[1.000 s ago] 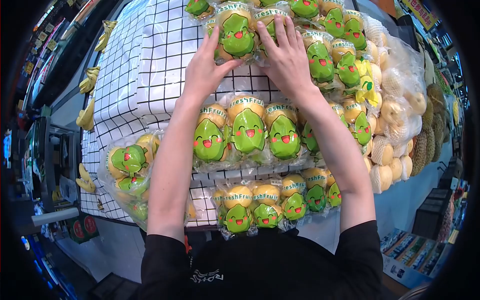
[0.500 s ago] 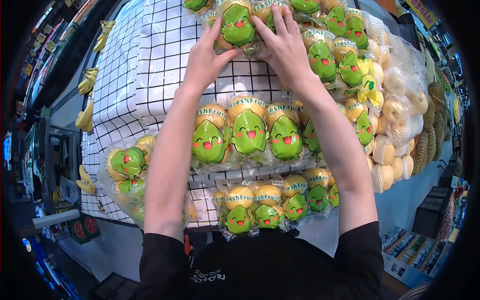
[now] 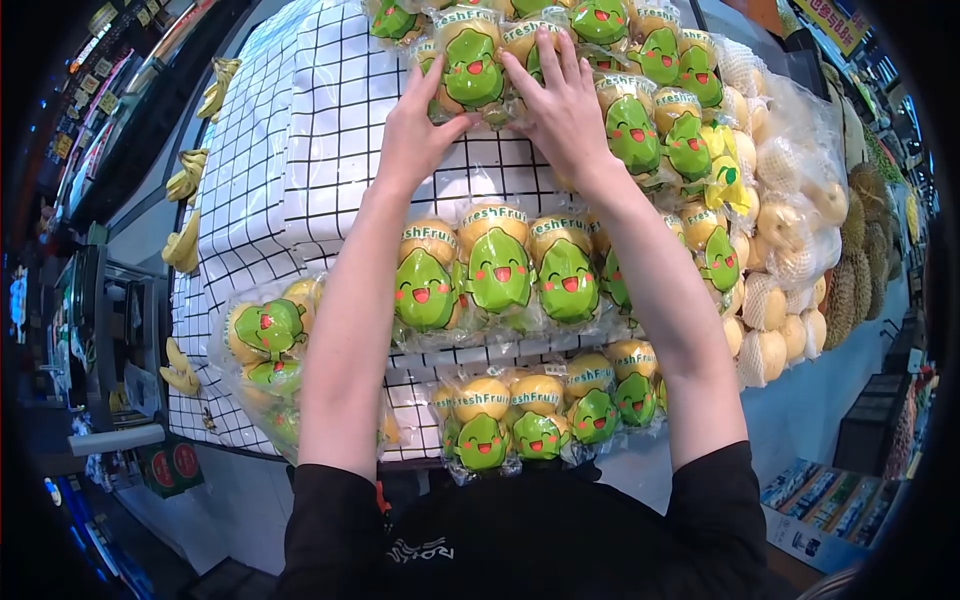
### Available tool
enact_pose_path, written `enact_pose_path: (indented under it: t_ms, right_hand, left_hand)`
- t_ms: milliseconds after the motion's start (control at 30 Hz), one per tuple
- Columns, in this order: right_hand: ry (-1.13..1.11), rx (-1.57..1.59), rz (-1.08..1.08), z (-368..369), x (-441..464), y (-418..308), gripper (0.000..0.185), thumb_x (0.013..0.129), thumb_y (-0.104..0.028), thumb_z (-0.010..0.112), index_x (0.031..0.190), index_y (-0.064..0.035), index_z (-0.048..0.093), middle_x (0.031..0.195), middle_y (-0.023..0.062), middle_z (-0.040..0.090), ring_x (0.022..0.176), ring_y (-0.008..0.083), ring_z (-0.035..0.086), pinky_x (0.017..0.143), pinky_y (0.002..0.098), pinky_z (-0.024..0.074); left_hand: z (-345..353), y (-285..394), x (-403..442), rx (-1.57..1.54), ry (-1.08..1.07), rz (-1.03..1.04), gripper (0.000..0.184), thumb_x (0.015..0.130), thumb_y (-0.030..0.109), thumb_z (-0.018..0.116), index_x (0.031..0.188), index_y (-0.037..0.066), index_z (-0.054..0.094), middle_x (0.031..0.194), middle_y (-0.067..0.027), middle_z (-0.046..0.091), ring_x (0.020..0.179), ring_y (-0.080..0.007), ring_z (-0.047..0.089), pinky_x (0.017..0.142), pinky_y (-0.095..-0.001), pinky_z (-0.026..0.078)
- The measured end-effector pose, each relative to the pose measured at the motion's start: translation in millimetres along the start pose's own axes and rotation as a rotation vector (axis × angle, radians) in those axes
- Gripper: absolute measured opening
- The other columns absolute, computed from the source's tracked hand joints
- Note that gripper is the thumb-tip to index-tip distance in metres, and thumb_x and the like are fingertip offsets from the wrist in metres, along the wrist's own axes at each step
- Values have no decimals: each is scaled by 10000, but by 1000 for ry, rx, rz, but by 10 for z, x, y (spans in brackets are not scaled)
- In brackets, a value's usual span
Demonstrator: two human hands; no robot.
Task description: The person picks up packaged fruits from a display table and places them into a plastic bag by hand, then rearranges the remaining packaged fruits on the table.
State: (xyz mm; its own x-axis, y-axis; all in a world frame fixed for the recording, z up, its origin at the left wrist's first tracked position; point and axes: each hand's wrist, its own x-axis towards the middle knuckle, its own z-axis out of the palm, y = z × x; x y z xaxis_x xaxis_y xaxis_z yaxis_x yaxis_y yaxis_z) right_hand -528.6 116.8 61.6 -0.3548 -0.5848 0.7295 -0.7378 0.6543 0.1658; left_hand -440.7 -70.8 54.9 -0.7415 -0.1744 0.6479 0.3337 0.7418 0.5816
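Both hands are clasped about one clear bag (image 3: 472, 70) of yellow fruit, printed with a grinning green figure; how hard they press, I cannot tell. The left hand (image 3: 418, 130) has its fingers along the bag's left side and its thumb at the near edge. The right hand (image 3: 565, 115) has its index finger at the right side, its other fingers spread over a neighbouring bag (image 3: 522, 38) that lies just beside the first. The bag lies at the far part of a white checked cloth (image 3: 330, 130), with more printed bags (image 3: 630, 135) to the right of it. Nearer the person than the bag are a middle row (image 3: 500, 270) and, closer in, a front row (image 3: 537, 437) of the same kind. A side pack (image 3: 270, 325) lies to the near left of the bag, and bananas (image 3: 182, 250) hang farther left. To the near right of the bag are a yellow wrapper (image 3: 728, 170), then netted fruit (image 3: 765, 355), and farther right, spiky fruit (image 3: 850, 290)
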Motion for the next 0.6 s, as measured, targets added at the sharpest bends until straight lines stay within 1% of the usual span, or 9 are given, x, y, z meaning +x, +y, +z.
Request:
enact_pose_path:
  t_ms: [67,167,233,267,333,367,433,500,600]
  right_hand:
    - [-24,10,0,-22,5,1,626,821,-113,625,1417,-206,461,1501,203,343,1410,416,292,1085,583,344]
    - [-25,49,2,-34,10,5,645,822,-105,617,1436,-192,442,1508,207,334,1413,418,287,1084,581,345]
    - [-47,66,15,-47,15,-3,760,786,-148,696,1477,-188,382,1522,215,310,1423,418,271,1097,584,323]
    - [-47,66,14,-56,9,-2,760,786,-148,696,1477,-188,382,1522,215,310,1423,418,271,1097,584,323]
    - [-76,125,29,-111,0,-19,935,705,-222,802,1507,-194,321,1532,223,292,1438,416,242,1111,604,282]
    - [-80,126,31,-119,-15,-29,935,705,-222,802,1507,-194,321,1532,223,292,1438,416,242,1111,604,282]
    - [-100,102,39,-140,-12,-35,1066,628,-280,867,1520,-202,288,1535,226,282,1449,413,216,1116,627,247]
    - [-98,97,41,-161,-26,-46,1064,626,-284,868,1518,-200,294,1534,229,281,1451,413,210,1114,633,244]
    - [-90,110,47,-197,-70,-80,1063,621,-285,871,1514,-194,302,1534,240,271,1453,413,202,1112,634,247]
  left_hand:
    - [4,-34,-5,18,5,4,839,701,228,833,1418,35,441,1384,-284,481,1201,-372,567,978,-390,479]
    - [13,-50,-14,-33,4,-30,853,690,248,839,1418,41,445,1384,-296,478,1201,-369,570,978,-392,480]
    - [19,-56,-14,-44,5,-51,857,686,254,840,1419,46,447,1383,-299,478,1199,-369,572,976,-392,481]
    - [22,-62,-21,-56,5,-77,862,682,259,842,1420,51,449,1382,-301,479,1197,-369,574,973,-392,483]
    - [9,-56,-27,-33,-8,-79,871,684,257,840,1419,25,436,1375,-310,480,1196,-372,573,977,-394,478]
    - [6,-48,-33,-33,-19,-94,879,684,257,840,1416,3,427,1376,-306,482,1202,-371,568,985,-394,473]
    - [-15,-5,-29,-33,-26,-107,888,684,257,840,1414,-20,418,1376,-303,484,1209,-370,562,993,-394,467]
    - [-39,49,-34,-72,-59,-149,904,684,253,842,1410,-53,399,1382,-291,485,1225,-369,548,1008,-397,453]
    - [-47,39,-61,-64,-60,-146,908,686,252,842,1417,-47,393,1395,-273,481,1262,-365,519,1033,-395,436]
